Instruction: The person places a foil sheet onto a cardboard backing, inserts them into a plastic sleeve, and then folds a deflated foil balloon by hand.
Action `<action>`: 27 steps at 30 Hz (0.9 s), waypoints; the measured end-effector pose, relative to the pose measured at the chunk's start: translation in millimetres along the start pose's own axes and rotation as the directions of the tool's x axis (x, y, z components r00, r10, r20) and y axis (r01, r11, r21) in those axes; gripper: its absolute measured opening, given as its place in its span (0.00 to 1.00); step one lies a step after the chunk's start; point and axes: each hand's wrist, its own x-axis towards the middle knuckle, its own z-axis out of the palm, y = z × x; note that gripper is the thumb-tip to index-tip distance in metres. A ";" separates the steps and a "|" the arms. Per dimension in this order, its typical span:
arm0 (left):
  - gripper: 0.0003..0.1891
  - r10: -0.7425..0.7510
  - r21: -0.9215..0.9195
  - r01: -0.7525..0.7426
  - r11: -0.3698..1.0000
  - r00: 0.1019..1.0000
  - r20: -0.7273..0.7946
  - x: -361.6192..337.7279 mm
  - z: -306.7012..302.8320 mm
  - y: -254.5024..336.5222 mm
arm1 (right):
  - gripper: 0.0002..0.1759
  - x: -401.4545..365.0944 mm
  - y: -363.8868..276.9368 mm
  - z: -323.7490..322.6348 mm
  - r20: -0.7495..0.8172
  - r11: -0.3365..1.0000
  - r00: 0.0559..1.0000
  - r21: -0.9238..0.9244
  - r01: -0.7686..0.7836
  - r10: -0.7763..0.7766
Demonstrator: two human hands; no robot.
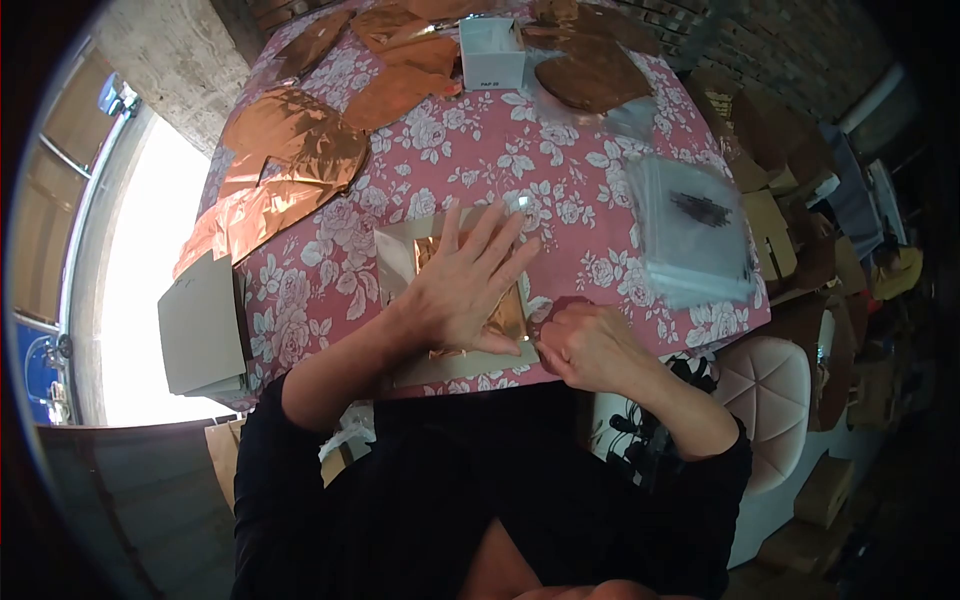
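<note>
Head view: closest of all are the person's black-clothed torso [460, 480] and black sleeves, the forearms bare and reaching forward to the near edge of the table. To the right, beside the table, stands a pale quilted chair [768, 400] with stitched triangles.

At the table's near edge the two hands are apart, with a small gap between them. The left hand [462, 285] lies palm down with its fingers spread, across a piece of shiny copper-coloured foil [508, 318] on a flat, pale grey rectangular card [470, 368]. The right hand [592, 345] is curled just beside the card's right edge; its fingertips are largely hidden, so I cannot tell whether it is clamped on anything. Under the card spreads a pink tablecloth [430, 180] printed with white roses.

Off to the left, at the table's edge, is a stack of grey cardboard sheets [203, 325]. Well to the right lies a pile of clear plastic bags [690, 240] with a dark patch on top. Farther back on the left is a large, creased sheet of copper foil [300, 145], catching the light.

Near the far end stands a small white cardboard box [492, 68] with dark lettering on its front, between flat copper foil shapes on its left [400, 95] and right [592, 75]. Past the table, to the right, rises a brick wall [840, 50].
</note>
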 end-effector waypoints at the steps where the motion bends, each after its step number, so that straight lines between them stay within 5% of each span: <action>1: 0.67 -0.007 -0.001 0.007 1.000 1.000 -0.004 0.4 -0.3 -0.5 | 0.07 0.4 -0.1 -0.7 -0.023 1.000 1.000 0.010 0.005 -0.004; 15: 0.63 -0.015 0.041 0.018 0.999 0.997 -0.072 -0.7 0.1 2.5 | 0.09 2.6 -2.3 -0.5 0.047 1.000 0.999 0.005 -0.018 0.018; 27: 0.66 -0.012 0.021 0.013 1.000 0.999 -0.049 -0.3 4.1 -0.2 | 0.11 -3.3 0.5 -3.9 -0.060 0.998 0.998 0.062 -0.017 0.021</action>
